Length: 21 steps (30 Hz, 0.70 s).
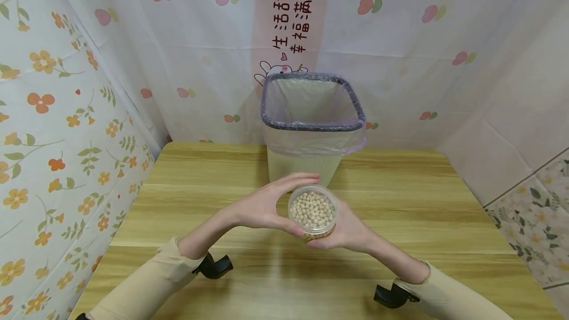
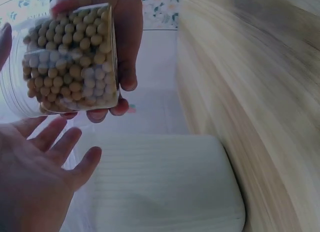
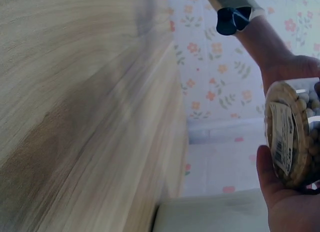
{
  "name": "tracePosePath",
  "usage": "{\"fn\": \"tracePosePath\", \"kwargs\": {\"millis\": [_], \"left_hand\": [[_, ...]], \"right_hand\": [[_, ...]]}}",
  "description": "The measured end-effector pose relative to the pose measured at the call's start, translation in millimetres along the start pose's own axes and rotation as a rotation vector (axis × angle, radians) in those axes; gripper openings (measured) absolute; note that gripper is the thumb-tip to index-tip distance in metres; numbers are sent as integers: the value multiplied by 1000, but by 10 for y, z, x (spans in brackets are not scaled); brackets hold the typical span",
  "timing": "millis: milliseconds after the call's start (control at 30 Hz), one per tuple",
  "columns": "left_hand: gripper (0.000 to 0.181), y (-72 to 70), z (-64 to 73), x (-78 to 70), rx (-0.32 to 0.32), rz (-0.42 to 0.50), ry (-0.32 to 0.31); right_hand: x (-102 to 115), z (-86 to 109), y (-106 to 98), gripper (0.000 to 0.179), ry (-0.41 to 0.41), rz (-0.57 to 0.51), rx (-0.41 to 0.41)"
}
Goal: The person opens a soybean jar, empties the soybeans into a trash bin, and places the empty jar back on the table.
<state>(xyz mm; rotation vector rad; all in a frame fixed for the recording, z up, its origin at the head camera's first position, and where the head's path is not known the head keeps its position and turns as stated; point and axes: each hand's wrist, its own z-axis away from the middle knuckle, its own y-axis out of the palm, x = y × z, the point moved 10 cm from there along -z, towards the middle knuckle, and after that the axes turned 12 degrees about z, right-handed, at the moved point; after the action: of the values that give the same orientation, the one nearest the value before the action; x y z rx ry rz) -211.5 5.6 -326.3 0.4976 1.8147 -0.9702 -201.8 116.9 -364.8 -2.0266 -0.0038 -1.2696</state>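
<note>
A clear plastic jar (image 1: 312, 210) of small round tan beans is held up over the table in front of a bin. My right hand (image 1: 351, 228) grips its side and lower part, thumb and fingers round it. My left hand (image 1: 266, 206) curves loosely around the jar's top end, the thumb tip at the rim and the fingers beyond it. In the left wrist view, the fingers of my left hand (image 2: 40, 167) are spread just below the jar's clear top (image 2: 15, 77). A white printed label (image 3: 282, 137) shows on the jar's base in the right wrist view.
Behind the jar stands a pale bin (image 1: 302, 162) with a dark rim and a thin translucent liner. The table (image 1: 200, 186) has a wood-grain top. Patterned curtains (image 1: 200, 63) hang at the back and left.
</note>
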Motion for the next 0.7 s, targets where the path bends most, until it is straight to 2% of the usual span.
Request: {"fn": "tracePosePath", "kwargs": {"millis": [100, 233, 367, 533, 700], "left_hand": [[96, 47, -3, -8, 42, 58, -3], [89, 76, -5, -23, 24, 95, -4], [88, 44, 2, 17, -84, 75, -33], [92, -12, 20, 105, -260, 35, -94], [92, -22, 37, 51, -372, -15, -93]], "right_hand": [[15, 8, 44, 100, -9, 3, 48], [23, 7, 60, 98, -18, 2, 51], [3, -2, 14, 101, 12, 40, -43], [-26, 16, -96, 99, 98, 168, -219], [-3, 40, -160, 96, 142, 253, -303]]}}
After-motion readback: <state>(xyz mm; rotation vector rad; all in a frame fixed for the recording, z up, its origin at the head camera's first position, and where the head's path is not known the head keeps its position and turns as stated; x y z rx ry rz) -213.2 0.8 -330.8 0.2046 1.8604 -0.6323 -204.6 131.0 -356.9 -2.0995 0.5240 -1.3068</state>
